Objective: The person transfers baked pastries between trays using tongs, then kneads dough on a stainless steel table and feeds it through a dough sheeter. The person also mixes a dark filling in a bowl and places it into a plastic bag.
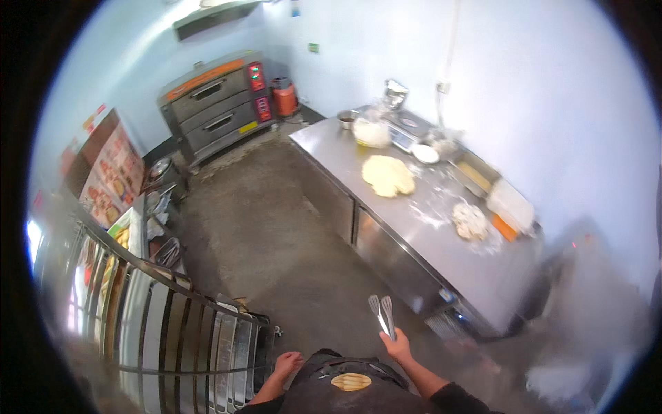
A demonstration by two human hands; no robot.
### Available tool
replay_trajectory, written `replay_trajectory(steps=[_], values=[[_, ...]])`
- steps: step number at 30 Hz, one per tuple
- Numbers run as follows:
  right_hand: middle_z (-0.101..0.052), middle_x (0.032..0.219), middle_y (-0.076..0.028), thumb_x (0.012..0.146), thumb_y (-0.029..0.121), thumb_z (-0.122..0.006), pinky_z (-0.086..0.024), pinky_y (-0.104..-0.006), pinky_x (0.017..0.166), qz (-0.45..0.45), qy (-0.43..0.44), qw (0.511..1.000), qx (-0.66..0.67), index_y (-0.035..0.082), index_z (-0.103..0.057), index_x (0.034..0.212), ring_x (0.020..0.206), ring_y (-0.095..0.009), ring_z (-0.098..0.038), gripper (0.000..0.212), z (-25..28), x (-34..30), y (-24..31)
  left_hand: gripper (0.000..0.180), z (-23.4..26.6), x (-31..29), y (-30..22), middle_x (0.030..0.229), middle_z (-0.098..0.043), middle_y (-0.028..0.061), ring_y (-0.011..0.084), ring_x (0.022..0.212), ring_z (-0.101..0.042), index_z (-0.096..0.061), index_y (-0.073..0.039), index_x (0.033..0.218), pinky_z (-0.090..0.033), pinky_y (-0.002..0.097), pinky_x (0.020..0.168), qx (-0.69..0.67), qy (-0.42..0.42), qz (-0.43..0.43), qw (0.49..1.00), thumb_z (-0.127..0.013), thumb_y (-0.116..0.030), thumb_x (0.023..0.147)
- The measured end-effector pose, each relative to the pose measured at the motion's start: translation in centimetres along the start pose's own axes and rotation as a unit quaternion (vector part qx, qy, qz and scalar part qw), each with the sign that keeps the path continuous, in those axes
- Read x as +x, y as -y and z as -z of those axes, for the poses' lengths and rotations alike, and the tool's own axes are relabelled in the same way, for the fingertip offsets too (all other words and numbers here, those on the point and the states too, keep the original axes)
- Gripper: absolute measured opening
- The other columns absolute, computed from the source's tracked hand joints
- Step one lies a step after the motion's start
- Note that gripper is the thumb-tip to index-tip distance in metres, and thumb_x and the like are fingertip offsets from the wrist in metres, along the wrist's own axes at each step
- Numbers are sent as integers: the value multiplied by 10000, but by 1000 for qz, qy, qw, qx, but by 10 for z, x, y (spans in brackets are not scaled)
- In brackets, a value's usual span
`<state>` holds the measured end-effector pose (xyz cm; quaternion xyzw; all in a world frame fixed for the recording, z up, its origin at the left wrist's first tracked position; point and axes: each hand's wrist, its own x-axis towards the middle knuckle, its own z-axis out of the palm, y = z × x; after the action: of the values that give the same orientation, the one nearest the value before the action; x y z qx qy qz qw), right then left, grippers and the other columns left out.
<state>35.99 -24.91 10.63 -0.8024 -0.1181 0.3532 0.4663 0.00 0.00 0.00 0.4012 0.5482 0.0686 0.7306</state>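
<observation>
My right hand (398, 345) is closed round the lower end of metal tongs (383, 317), whose two slotted heads point up and stand a little apart. Held low beside my dark apron (345, 397), my left hand (288, 362) has its fingers curled, and nothing shows in it. It is near the end of the tray rack (186, 338) on the left. Beyond the tongs, on the steel worktable (441, 255), lie a large pale yellow slab of dough (387, 176) and a smaller floury lump of dough (470, 221). Neither hand touches the table.
A two-deck oven (214, 103) stands at the back left beside an orange gas cylinder (283, 96). Along the wall side of the table are a scale (402, 139), a loaf tin (472, 178) and a white tub (510, 205). Grey floor (269, 221) runs between rack and table.
</observation>
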Motion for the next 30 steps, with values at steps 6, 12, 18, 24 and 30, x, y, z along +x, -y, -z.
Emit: replay_trajectory(steps=[6, 12, 18, 24, 30], values=[[-714, 957, -86, 905, 298, -828, -569, -359, 778, 162, 51, 985, -31, 37, -603, 1426, 856, -181, -690, 624, -101, 158, 209, 317, -57, 35, -165, 1199, -772, 78, 187, 1048, -737, -710, -56, 1303, -582, 340, 905, -57, -2, -71, 996, -611, -282, 1104], [-724, 1075, -109, 892, 196, -814, -573, -353, 840, 279, 186, 942, -7, 16, -546, 1481, 932, -213, -714, 671, -225, 236, 336, 466, -98, 122, -361, 1385, -675, 100, 225, 1255, -658, -548, -43, 1522, -514, 393, 1073, -150, 76, -237, 957, -561, -292, 1129], [-717, 1218, -141, 900, 81, -779, -575, -375, 924, 365, 347, 862, -53, -22, -518, 1487, 1049, -238, -722, 650, -341, 319, 414, 384, -65, 190, -465, 1245, -707, 85, 170, 1126, -671, -585, 35, 1434, -525, 336, 1049, -253, -66, -304, 916, -519, -195, 1135], [-728, 1220, -188, 913, 93, -772, -575, -419, 939, 409, 487, 761, -129, -11, -516, 1480, 1112, -338, -735, 631, -496, 372, 498, 415, 52, 237, -531, 1166, -754, 110, 179, 1070, -709, -662, 44, 1372, -555, 335, 963, -225, -289, -257, 894, -580, -228, 1071], [-753, 1188, -203, 968, 305, -751, -571, -434, 945, 357, 599, 667, -261, 13, -538, 1461, 1123, -338, -738, 611, -647, 434, 594, 532, 150, 285, -622, 1113, -770, 187, 276, 1080, -736, -706, 46, 1293, -549, 370, 968, -156, -483, -145, 849, -673, -365, 956]])
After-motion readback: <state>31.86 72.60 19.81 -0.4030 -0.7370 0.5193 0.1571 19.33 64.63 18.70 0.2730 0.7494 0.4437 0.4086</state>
